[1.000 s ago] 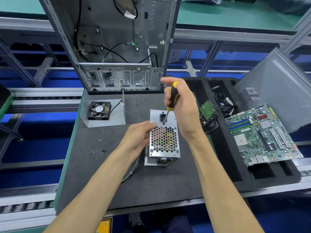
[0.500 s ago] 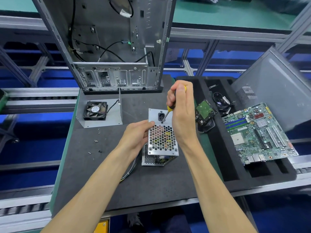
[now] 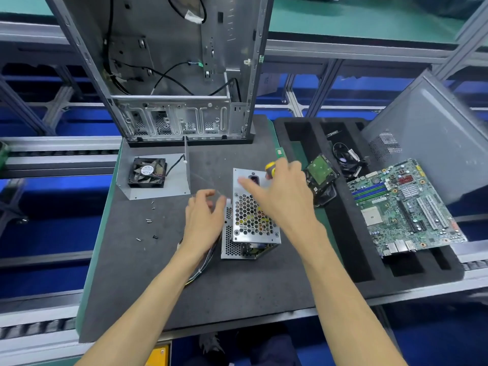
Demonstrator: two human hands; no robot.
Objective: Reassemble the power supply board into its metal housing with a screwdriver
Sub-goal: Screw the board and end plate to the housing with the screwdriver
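On the left of the dark work mat (image 3: 132,286) we see a black cooling fan (image 3: 147,172) lying on a bent metal plate (image 3: 174,184), with a scatter of small loose screws (image 3: 149,221) on the mat just in front of it. Behind them stands an open computer case (image 3: 163,75), upright at the mat's far edge, black cables hanging inside.

At the centre, our left hand (image 3: 203,220) hovers just beside the left face of the power supply housing (image 3: 250,220), fingers loosely curled and blurred; we cannot tell whether it touches the metal, and it holds nothing we can see. The perforated silver housing stands on the mat in front of the case, with a bundle of wires (image 3: 203,265) trailing from its left side under the wrist.

Our right hand (image 3: 285,196) reaches over the top of the housing, index finger stretched toward the socket, the rest of the hand clasping a yellow-and-black screwdriver (image 3: 270,169) whose handle pokes out above the knuckles.

To the right, a black foam tray (image 3: 351,260) carries a hard drive (image 3: 320,171), a coil of black cable (image 3: 346,159) and a green motherboard (image 3: 404,207). A grey side panel (image 3: 433,128) leans behind them.
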